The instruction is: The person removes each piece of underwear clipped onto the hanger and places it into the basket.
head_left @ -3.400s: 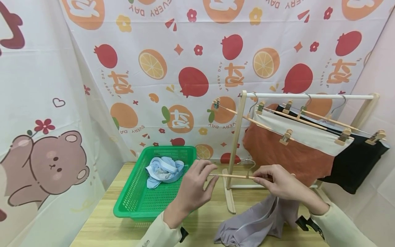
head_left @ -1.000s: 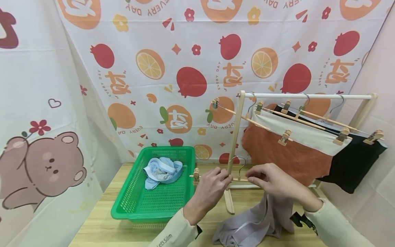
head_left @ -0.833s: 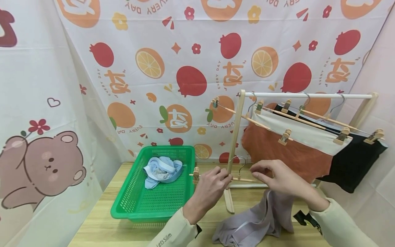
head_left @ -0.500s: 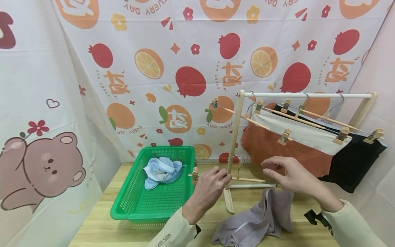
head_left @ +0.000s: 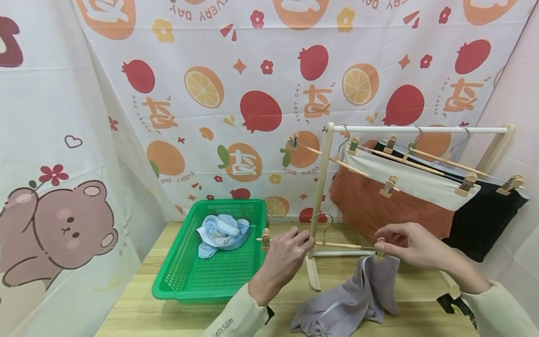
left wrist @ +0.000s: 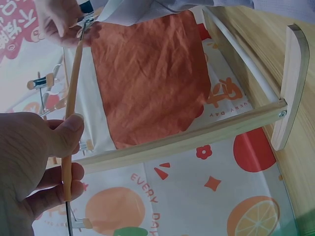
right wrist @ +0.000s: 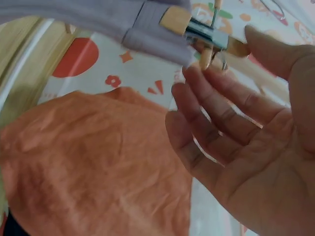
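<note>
A wooden clip hanger (head_left: 338, 245) is held across the front of the rack, its metal hook pointing up. My left hand (head_left: 283, 257) grips its bar left of the hook; the left wrist view shows thumb and fingers round the bar (left wrist: 72, 93). The hanger's left clip (head_left: 265, 238) holds nothing. At the other end my right hand (head_left: 417, 243) pinches the right clip (right wrist: 204, 32) between thumb and fingertips. A corner of a grey-purple garment (head_left: 349, 299) sits in that clip's mouth, and the rest droops onto the table in folds.
On the left stands a green basket (head_left: 174, 262) with light blue clothing (head_left: 223, 231) in it. Behind the hands, a wooden rack (head_left: 323, 178) carries several clip hangers with a rust-and-white garment (head_left: 387, 206) and a black one (head_left: 484, 217).
The left hand has moved onto the hanger's bar near the hook. My right hand has let go of the bar, slid right along it and taken the right clip.
</note>
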A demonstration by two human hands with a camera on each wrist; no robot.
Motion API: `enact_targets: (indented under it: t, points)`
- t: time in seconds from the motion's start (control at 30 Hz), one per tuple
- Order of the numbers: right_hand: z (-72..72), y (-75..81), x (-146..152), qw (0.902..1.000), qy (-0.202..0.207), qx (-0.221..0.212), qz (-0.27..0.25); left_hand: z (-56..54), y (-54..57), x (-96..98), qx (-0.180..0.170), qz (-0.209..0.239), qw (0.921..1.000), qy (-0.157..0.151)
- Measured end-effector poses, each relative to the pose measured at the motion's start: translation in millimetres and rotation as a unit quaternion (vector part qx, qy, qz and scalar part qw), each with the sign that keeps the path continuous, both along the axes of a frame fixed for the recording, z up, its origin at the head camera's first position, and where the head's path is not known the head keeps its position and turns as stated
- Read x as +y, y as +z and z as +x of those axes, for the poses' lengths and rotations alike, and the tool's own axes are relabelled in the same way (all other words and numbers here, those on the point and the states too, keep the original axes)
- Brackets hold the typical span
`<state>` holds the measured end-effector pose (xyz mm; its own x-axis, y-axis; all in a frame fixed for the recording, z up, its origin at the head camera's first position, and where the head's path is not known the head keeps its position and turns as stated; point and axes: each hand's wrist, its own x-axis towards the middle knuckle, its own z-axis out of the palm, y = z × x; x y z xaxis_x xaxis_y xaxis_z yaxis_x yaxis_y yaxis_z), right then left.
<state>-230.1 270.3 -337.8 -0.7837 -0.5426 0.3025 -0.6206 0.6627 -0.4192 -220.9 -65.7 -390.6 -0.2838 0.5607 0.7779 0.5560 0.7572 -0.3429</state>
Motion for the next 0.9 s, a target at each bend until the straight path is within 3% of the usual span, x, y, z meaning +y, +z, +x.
enact_targets:
  t: [0.27, 0.47, 0.9]
  points:
    - [0.1, -11.2, 6, 0.9986, 0.006, -0.031, -0.044, -1.9, -1.8, -1.6, 0.001, 0.003, 1.0, -0.003]
    - [0.6, -16.6, 3, 0.9959, 0.013, 0.027, -0.085, -1.9, 0.4, -2.5, -0.01, 0.005, 0.9999, -0.003]
    - [-2.3, -23.1, 5, 0.9919, 0.033, 0.093, -0.08, -2.7, -0.3, -3.5, -0.01, 0.006, 0.9999, -0.002]
